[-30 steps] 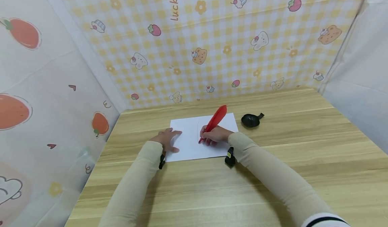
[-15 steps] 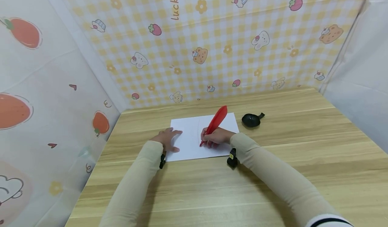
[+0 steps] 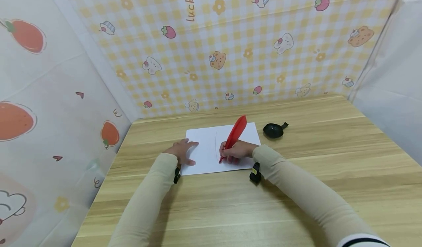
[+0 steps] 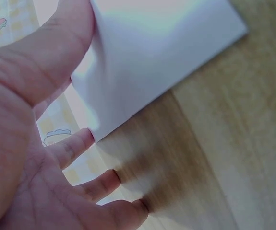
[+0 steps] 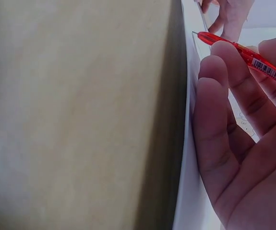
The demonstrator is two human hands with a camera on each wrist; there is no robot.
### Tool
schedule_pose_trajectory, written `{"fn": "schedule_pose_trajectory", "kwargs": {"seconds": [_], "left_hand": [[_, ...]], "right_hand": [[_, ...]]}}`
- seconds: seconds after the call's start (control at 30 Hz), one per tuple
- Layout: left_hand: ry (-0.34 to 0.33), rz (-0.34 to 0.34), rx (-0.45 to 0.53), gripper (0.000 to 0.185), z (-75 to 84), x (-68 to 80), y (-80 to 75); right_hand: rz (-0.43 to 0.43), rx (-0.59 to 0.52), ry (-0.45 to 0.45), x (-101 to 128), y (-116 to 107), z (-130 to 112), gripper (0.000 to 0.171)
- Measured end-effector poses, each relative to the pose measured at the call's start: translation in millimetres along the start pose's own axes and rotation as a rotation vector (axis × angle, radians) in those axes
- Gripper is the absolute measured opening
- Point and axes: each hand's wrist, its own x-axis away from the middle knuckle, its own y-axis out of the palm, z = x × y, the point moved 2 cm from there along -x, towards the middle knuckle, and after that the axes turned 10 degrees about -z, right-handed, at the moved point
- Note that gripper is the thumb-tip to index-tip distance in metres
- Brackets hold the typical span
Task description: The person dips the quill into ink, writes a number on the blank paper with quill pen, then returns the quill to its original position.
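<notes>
White sheet (image 3: 211,150) on the table (image 3: 296,203) is pinned at its left edge by the left hand (image 3: 180,152), fingers flat. Red feather pen (image 3: 234,135) is pinched in the right hand (image 3: 238,151), tip on paper, long axis tilted up and away.

This is a small tabletop booth set up for recording, not a lived-in room. A light wooden table (image 3: 296,188) is closed in on three sides by hanging cloths. Behind the table hangs a yellow checked cloth (image 3: 230,45) printed with cupcakes, strawberries, cookies and the word "Luck". To the left of the table hangs a white cloth with orange fruit prints (image 3: 49,93), and to its right a plain white sheet (image 3: 392,93). Fold creases show in the cloths, and they meet at the table's back corners, shutting out any view of the room beyond.
</notes>
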Motion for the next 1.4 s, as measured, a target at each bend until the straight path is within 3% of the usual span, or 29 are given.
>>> {"fn": "schedule_pose_trajectory", "kwargs": {"seconds": [0.73, 1.4], "left_hand": [[-0.005, 0.002, 0.026, 0.081, -1.7, -1.6, 1.4], [-0.008, 0.007, 0.034, 0.080, -1.6, -1.0, 0.0]], "right_hand": [[-0.111, -0.003, 0.013, 9, -4, 3, 0.006], [-0.102, 0.009, 0.072, 15, -16, 5, 0.008]]}}
